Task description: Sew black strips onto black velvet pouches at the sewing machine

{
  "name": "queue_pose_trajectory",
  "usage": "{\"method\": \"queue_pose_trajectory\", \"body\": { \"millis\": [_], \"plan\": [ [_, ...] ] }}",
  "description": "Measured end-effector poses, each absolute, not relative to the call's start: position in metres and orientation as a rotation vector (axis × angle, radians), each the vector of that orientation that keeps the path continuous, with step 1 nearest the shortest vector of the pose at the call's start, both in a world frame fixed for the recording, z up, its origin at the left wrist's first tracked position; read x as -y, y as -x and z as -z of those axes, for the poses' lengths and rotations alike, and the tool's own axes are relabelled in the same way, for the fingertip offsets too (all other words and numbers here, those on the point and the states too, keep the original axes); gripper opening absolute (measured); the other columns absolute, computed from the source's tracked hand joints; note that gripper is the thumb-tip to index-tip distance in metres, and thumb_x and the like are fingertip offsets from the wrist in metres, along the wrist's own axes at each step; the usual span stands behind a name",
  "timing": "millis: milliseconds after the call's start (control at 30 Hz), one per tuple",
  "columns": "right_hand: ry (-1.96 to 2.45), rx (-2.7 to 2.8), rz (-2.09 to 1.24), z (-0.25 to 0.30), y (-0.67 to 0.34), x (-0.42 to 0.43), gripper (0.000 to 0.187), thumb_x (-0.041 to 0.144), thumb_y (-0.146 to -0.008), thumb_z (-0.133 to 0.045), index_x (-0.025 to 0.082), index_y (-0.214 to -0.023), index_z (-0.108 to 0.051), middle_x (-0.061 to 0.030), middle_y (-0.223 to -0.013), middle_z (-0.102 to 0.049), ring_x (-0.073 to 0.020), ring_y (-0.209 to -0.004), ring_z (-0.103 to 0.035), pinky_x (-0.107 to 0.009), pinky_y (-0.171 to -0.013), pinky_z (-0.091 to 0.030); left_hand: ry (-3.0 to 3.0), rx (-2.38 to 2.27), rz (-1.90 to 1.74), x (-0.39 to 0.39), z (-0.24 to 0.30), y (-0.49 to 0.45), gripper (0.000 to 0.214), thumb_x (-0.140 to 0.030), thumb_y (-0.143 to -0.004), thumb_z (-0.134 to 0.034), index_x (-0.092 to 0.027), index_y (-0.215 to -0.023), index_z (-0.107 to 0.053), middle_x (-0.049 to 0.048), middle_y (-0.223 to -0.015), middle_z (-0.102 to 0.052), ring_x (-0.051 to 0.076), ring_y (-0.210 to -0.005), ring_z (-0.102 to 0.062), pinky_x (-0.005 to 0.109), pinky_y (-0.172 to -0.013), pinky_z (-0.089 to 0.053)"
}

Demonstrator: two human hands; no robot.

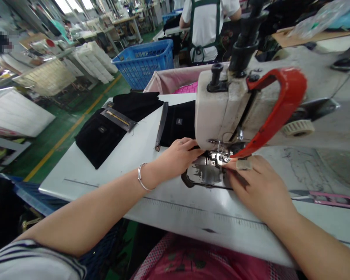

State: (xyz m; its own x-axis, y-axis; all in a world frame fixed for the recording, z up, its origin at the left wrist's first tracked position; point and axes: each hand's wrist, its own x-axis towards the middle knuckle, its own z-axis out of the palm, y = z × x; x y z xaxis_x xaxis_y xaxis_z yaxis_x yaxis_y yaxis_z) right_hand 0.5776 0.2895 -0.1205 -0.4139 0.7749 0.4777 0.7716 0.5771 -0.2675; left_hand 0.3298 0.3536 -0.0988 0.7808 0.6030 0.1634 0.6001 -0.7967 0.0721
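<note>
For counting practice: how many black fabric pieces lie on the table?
3 pieces: one at left edge, one behind it, one beside the sewing machine; more may be stacked.

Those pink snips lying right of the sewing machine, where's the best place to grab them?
Grip the pink snips by the pink handle, coming from above on the right. They lie flat on the table with the dark blades pointing left toward the right hand, so the handle end is likely the safer, wider hold.
</note>
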Motion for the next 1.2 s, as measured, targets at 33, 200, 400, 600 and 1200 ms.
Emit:
{"method": "queue_pose_trajectory", "body": {
  "millis": [33, 200, 400, 600, 1200],
  "plan": [
    [1.275, 2.266, -0.008, 0.121, -0.578, -0.291, 0.021, 0.019, -0.086, -0.058, 0.018, -0.105, -0.067, -0.0097, -0.102, -0.064, -0.0271, -0.095, -0.056, -0.043, -0.085, -0.048, -2.963, -1.016, -0.234, -0.351, 0.098, -0.328, 0.032, -0.021, -0.098, -0.042, -0.019, -0.128, -0.056, 0.01, -0.125, -0.057, 0.024, -0.11, -0.054, 0.041, -0.091, -0.045],
    [1.305, 2.308, -0.032, 0.123, -0.578, -0.292, 0.02, 0.019, -0.086, -0.057, 0.017, -0.105, -0.065, -0.0081, -0.098, -0.063, -0.0267, -0.093, -0.055, -0.043, -0.085, -0.046, -3.008, -1.018, -0.116, -0.344, 0.1, -0.325, 0.038, -0.016, -0.095, -0.046, -0.021, -0.132, -0.051, 0.009, -0.131, -0.054, 0.027, -0.116, -0.048, 0.041, -0.091, -0.041],
    [1.289, 2.289, -0.053, 0.123, -0.578, -0.291, 0.022, 0.017, -0.086, -0.055, 0.017, -0.106, -0.065, -0.0088, -0.099, -0.063, -0.0262, -0.096, -0.055, -0.042, -0.085, -0.045, -3.042, -1.085, -0.095, -0.338, 0.097, -0.331, 0.04, -0.013, -0.094, -0.045, -0.02, -0.133, -0.05, 0.0118, -0.13, -0.054, 0.026, -0.109, -0.05, 0.041, -0.089, -0.042],
    [1.34, 2.272, -0.041, 0.12, -0.578, -0.29, 0.017, 0.019, -0.085, -0.057, 0.015, -0.1, -0.065, -0.0096, -0.094, -0.062, -0.0257, -0.092, -0.054, -0.04, -0.081, -0.044, -3.026, -1.006, 0.071, -0.333, 0.084, -0.334, 0.041, -0.007, -0.089, -0.048, -0.011, -0.13, -0.051, 0.0145, -0.13, -0.055, 0.028, -0.118, -0.049, 0.042, -0.095, -0.045],
    [0.896, 2.493, -0.072, 0.123, -0.577, -0.277, 0.024, 0.016, -0.094, -0.051, 0.018, -0.113, -0.065, -0.0061, -0.093, -0.062, -0.0196, -0.085, -0.055, -0.034, -0.076, -0.047, -2.725, -0.838, -0.365, -0.3, 0.106, -0.329, 0.041, -0.015, -0.097, -0.041, -0.017, -0.138, -0.047, 0.0083, -0.143, -0.048, 0.021, -0.14, -0.035, 0.045, -0.12, -0.031]
  ]
}}
